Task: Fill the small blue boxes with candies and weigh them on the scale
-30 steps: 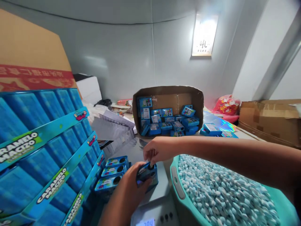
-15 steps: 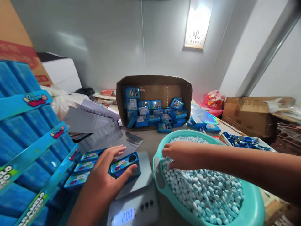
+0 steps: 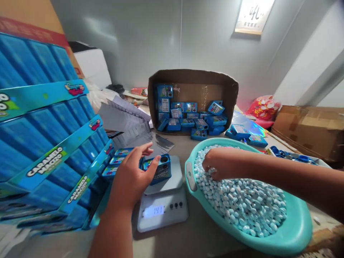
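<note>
Right grip [image 3: 221,164] has moved — from tin [image 3: 162,172] to candies [image 3: 249,204].

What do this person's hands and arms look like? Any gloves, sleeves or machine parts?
Both are human. The left hand and right hand wear no gloves, and no ring shows. The left forearm and right forearm look bare, with no watch, cable or marking in sight; any sleeves higher up cannot be made out.

Left hand [image 3: 133,170] spread (loosely arched), right hand [image 3: 221,163] curled downward
</note>
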The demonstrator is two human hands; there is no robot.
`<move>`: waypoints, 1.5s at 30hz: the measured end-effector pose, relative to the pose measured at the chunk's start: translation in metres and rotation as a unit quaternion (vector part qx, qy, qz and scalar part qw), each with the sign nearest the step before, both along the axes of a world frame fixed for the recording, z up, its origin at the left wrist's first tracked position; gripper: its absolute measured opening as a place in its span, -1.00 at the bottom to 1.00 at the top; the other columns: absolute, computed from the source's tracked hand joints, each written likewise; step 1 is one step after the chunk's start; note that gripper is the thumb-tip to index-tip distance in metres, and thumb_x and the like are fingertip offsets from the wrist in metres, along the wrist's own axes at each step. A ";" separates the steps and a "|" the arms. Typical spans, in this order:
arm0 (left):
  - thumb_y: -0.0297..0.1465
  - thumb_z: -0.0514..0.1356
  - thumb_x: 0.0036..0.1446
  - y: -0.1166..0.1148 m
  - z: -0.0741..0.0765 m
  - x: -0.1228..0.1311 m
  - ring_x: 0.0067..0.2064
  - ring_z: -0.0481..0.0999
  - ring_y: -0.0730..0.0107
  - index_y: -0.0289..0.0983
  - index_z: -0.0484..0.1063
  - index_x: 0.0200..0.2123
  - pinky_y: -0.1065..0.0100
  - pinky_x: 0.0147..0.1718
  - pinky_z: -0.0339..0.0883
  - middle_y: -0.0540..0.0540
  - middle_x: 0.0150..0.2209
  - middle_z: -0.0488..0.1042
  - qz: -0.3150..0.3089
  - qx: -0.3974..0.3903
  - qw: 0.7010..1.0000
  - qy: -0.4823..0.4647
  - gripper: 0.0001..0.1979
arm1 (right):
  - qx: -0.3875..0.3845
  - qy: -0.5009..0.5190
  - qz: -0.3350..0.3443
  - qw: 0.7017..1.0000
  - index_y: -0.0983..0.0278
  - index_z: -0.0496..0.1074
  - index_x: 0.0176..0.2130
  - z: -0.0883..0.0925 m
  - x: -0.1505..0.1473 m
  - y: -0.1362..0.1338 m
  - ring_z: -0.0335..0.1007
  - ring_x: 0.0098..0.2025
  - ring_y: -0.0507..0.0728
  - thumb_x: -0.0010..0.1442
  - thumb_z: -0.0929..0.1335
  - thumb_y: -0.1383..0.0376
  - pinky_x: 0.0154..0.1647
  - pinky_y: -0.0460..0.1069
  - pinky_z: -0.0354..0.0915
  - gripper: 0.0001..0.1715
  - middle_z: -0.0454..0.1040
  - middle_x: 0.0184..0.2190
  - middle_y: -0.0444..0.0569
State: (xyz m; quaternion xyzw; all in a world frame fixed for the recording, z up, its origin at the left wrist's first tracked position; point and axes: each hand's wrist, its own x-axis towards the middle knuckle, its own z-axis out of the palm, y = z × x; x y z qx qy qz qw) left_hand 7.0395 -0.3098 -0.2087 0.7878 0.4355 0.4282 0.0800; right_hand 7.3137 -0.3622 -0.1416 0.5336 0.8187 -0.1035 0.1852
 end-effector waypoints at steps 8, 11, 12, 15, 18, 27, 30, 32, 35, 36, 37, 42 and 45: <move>-0.24 0.23 0.24 -0.003 0.002 0.005 -0.04 0.55 0.28 -0.24 0.40 0.10 0.22 0.04 0.42 -0.10 -0.07 0.56 -0.010 -0.018 1.000 -0.018 -0.61 | 0.049 0.062 0.063 0.995 0.23 0.52 -0.38 0.024 0.004 0.004 0.30 -0.39 0.05 0.09 0.38 0.46 -0.33 -0.04 0.11 -0.85 0.49 -0.42 -0.08; -0.23 0.23 0.23 -0.005 0.004 0.007 -0.06 0.58 0.27 -0.23 0.47 0.02 0.23 0.01 0.44 -0.09 -0.09 0.59 -0.011 -0.065 0.996 -0.061 -0.66 | 0.097 0.113 0.071 0.986 0.25 0.53 -0.39 0.045 -0.003 0.010 0.25 -0.43 0.00 0.06 0.39 0.48 -0.37 -0.07 0.09 -0.85 0.45 -0.47 -0.14; -0.22 0.24 0.22 -0.005 0.005 0.007 -0.06 0.58 0.26 -0.23 0.49 -0.01 0.22 0.00 0.44 -0.09 -0.10 0.60 -0.006 -0.083 0.993 -0.083 -0.68 | 0.110 0.131 0.074 0.982 0.25 0.54 -0.38 0.051 -0.008 0.014 0.23 -0.44 -0.01 0.05 0.39 0.49 -0.38 -0.08 0.08 -0.84 0.44 -0.48 -0.15; -0.19 0.27 0.19 -0.006 0.004 0.008 -0.05 0.59 0.22 -0.24 0.51 -0.03 0.19 0.02 0.44 -0.11 -0.07 0.60 -0.005 -0.124 0.981 -0.150 -0.66 | 0.124 0.180 0.095 0.971 0.28 0.59 -0.33 0.062 -0.029 0.031 0.20 -0.47 -0.04 0.02 0.40 0.48 -0.38 -0.10 0.07 -0.81 0.45 -0.49 -0.19; -0.17 0.26 0.20 -0.002 -0.001 0.008 0.02 0.57 0.21 -0.26 0.50 0.02 0.22 0.03 0.43 -0.15 -0.02 0.60 -0.055 -0.183 0.951 -0.243 -0.60 | 0.098 0.213 0.123 0.964 0.30 0.63 -0.24 0.057 -0.052 0.057 0.25 -0.46 -0.07 0.01 0.42 0.45 -0.37 -0.14 0.10 -0.74 0.47 -0.48 -0.20; -0.06 0.04 0.34 0.009 -0.012 0.014 0.12 0.49 0.15 -0.30 0.51 0.02 0.23 0.11 0.28 -0.19 0.07 0.55 -0.120 -0.246 0.926 -0.261 -0.51 | 0.023 0.158 0.232 0.960 0.36 0.63 -0.23 0.025 -0.090 0.107 0.24 -0.45 -0.02 -0.02 0.40 0.43 -0.42 -0.11 0.08 -0.70 0.51 -0.45 -0.13; -0.11 0.00 0.37 0.011 -0.013 0.016 0.04 0.49 0.23 -0.29 0.54 -0.08 0.31 0.04 0.27 -0.14 0.01 0.57 -0.135 -0.237 0.934 -0.230 -0.56 | 0.028 0.145 0.251 0.957 0.38 0.61 -0.27 0.026 -0.099 0.108 0.20 -0.44 0.00 -0.06 0.40 0.45 -0.42 -0.09 0.04 -0.72 0.49 -0.46 -0.13; -0.12 -0.01 0.37 0.011 -0.013 0.016 -0.04 0.50 0.26 -0.28 0.55 -0.12 0.33 -0.03 0.28 -0.11 -0.03 0.58 -0.133 -0.248 0.930 -0.235 -0.56 | 0.026 0.145 0.251 0.957 0.36 0.59 -0.30 0.027 -0.101 0.108 0.21 -0.44 0.01 -0.08 0.41 0.44 -0.44 -0.09 0.04 -0.75 0.47 -0.48 -0.15; -0.10 0.01 0.35 0.011 -0.012 0.014 -0.07 0.51 0.25 -0.28 0.55 -0.14 0.33 -0.05 0.29 -0.11 -0.08 0.59 -0.109 -0.261 0.929 -0.240 -0.56 | 0.026 0.164 0.235 0.958 0.34 0.54 -0.34 0.026 -0.101 0.107 0.23 -0.46 -0.01 -0.10 0.42 0.42 -0.47 -0.11 0.05 -0.79 0.44 -0.50 -0.21; -0.10 0.01 0.35 0.010 -0.011 0.014 -0.07 0.51 0.24 -0.29 0.55 -0.15 0.33 -0.06 0.30 -0.11 -0.10 0.60 -0.099 -0.263 0.930 -0.237 -0.56 | 0.027 0.174 0.226 0.958 0.33 0.51 -0.35 0.025 -0.100 0.106 0.24 -0.47 -0.01 -0.11 0.42 0.42 -0.48 -0.12 0.06 -0.80 0.43 -0.50 -0.22; -0.09 0.01 0.34 0.010 -0.011 0.014 -0.07 0.51 0.22 -0.29 0.56 -0.16 0.32 -0.06 0.30 -0.12 -0.12 0.60 -0.091 -0.264 0.932 -0.232 -0.55 | 0.028 0.183 0.217 0.959 0.32 0.49 -0.36 0.025 -0.099 0.105 0.25 -0.47 -0.02 -0.11 0.43 0.41 -0.49 -0.13 0.06 -0.80 0.42 -0.50 -0.24; -0.10 -0.01 0.35 0.009 -0.008 0.015 -0.05 0.53 0.20 -0.28 0.56 -0.14 0.29 -0.04 0.33 -0.12 -0.12 0.61 -0.083 -0.261 0.936 -0.221 -0.55 | 0.028 0.220 0.178 0.959 0.29 0.39 -0.41 0.023 -0.094 0.099 0.23 -0.48 -0.05 -0.11 0.41 0.46 -0.52 -0.16 0.07 -0.82 0.36 -0.52 -0.29; -0.10 0.01 0.35 0.009 -0.007 0.016 0.00 0.53 0.20 -0.26 0.56 -0.10 0.27 0.03 0.32 -0.11 -0.07 0.60 -0.087 -0.260 0.937 -0.216 -0.56 | 0.030 0.230 0.156 0.960 0.28 0.35 -0.44 0.023 -0.091 0.098 0.21 -0.47 -0.04 -0.06 0.37 0.46 -0.51 -0.15 0.07 -0.87 0.34 -0.53 -0.26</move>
